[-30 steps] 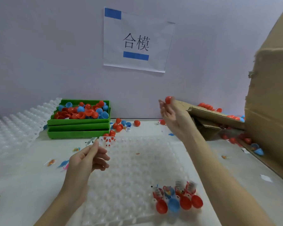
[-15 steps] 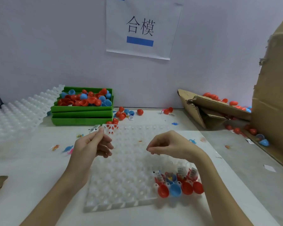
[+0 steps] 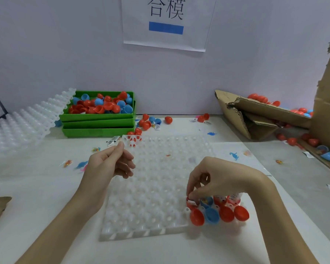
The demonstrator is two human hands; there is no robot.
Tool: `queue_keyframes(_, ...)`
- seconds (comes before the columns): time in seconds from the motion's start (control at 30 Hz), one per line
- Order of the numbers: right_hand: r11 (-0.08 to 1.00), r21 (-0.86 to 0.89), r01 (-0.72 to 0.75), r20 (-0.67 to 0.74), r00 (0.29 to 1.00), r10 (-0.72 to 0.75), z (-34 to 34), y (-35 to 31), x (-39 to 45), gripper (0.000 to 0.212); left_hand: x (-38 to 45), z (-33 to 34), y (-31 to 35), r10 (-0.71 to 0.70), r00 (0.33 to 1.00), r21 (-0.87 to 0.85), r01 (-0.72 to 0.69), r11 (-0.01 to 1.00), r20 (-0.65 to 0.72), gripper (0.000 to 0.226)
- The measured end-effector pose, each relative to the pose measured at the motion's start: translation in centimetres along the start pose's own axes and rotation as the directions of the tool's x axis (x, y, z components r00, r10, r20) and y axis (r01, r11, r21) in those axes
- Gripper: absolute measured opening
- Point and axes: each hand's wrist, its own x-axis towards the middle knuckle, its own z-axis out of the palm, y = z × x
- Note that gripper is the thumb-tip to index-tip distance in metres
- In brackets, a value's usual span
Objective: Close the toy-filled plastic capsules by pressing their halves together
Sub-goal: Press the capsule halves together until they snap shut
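A white dimpled tray (image 3: 151, 187) lies flat on the table in front of me. Several open capsules stand in its near right corner, each with its lid hanging forward: a red one (image 3: 196, 217), a blue one (image 3: 211, 216) and two more red ones (image 3: 226, 214) (image 3: 241, 213). Toy packets stick up out of their lower halves. My right hand (image 3: 217, 180) reaches down over them, fingertips pinching the top of the leftmost red capsule. My left hand (image 3: 107, 164) hovers over the tray's left edge, fingers loosely curled, with nothing visible in it.
Stacked green bins (image 3: 97, 122) full of red and blue capsule halves stand at the back left, beside a pile of white trays (image 3: 17, 126). Loose capsules (image 3: 147, 122) and small toys lie scattered behind the tray. A torn cardboard box (image 3: 255, 115) holding capsules sits at the right.
My right hand came down from near the cardboard box, no longer holding a red capsule, and reached the capsules in the tray's corner. My left hand stayed in place. The view tilted downward.
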Motion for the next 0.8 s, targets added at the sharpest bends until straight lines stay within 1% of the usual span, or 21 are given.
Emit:
queue_keyframes(0.07,1.000,-0.015,-0.018,-0.008,1.000,0.018,0.2,-0.1,0.1,0.008,0.0,0.0,0.0,0.000,1.000,0.002,0.000,1.000,0.007,0.047)
queue_keyframes(0.17,0.998,-0.055,-0.017,-0.032,0.999,0.015,0.3,-0.2,0.1,0.008,0.0,0.1,0.0,-0.002,1.000,0.005,0.002,1.000,0.014,0.047)
queue_keyframes(0.23,1.000,-0.030,0.003,-0.051,0.999,-0.004,-0.1,-0.5,-0.3,0.005,0.0,0.2,0.1,0.004,1.000,0.012,-0.004,1.000,0.028,0.046)
queue_keyframes(0.27,1.000,-0.004,0.023,-0.067,0.997,-0.023,-0.3,-0.6,-0.5,0.008,-0.1,0.2,0.1,0.014,0.999,0.020,-0.015,1.000,0.042,0.045)
queue_keyframes(0.33,0.994,0.075,0.075,-0.152,0.986,-0.063,-0.9,-0.7,-0.8,0.007,-0.3,0.3,0.2,0.048,0.995,0.040,-0.052,0.998,0.090,0.040)
queue_keyframes(0.4,0.974,0.179,0.138,-0.291,0.953,-0.082,-1.2,-1.0,-0.7,0.007,-0.7,0.6,0.2,0.088,0.984,0.069,-0.099,0.993,0.154,0.033)
queue_keyframes(0.47,0.947,0.275,0.169,-0.414,0.909,-0.042,-0.8,-1.4,0.1,0.011,-1.0,1.0,0.1,0.119,0.967,0.114,-0.147,0.983,0.226,0.023)
queue_keyframes(0.5,0.934,0.315,0.166,-0.455,0.891,-0.005,-0.4,-1.7,0.6,0.013,-1.2,1.2,0.1,0.124,0.954,0.145,-0.168,0.975,0.272,0.022)
queue_keyframes(0.53,0.924,0.348,0.158,-0.478,0.878,0.030,0.0,-2.0,1.2,0.016,-1.4,1.5,0.0,0.121,0.938,0.177,-0.186,0.966,0.326,0.026)
queue_keyframes(0.6,0.905,0.401,0.143,-0.489,0.869,0.080,0.9,-2.7,2.1,0.020,-1.8,1.9,-0.4,0.118,0.905,0.235,-0.229,0.945,0.409,0.043)
queue_keyframes(0.63,0.898,0.419,0.137,-0.489,0.867,0.096,1.3,-3.1,2.4,0.022,-2.0,2.1,-0.6,0.136,0.899,0.253,-0.258,0.933,0.416,0.048)
queue_keyframes(0.67,0.892,0.432,0.131,-0.493,0.863,0.112,1.6,-3.4,2.7,0.023,-2.1,2.3,-0.8,0.169,0.900,0.262,-0.290,0.921,0.402,0.047)
queue_keyframes(0.73,0.880,0.459,0.123,-0.508,0.849,0.147,2.3,-3.9,3.1,0.024,-2.1,2.5,-1.0,0.243,0.908,0.265,-0.341,0.902,0.341,0.037)
queue_keyframes(0.8,0.857,0.506,0.101,-0.505,0.840,0.200,2.7,-4.4,3.4,0.023,-1.9,2.4,-1.0,0.267,0.923,0.238,-0.335,0.912,0.278,0.030)
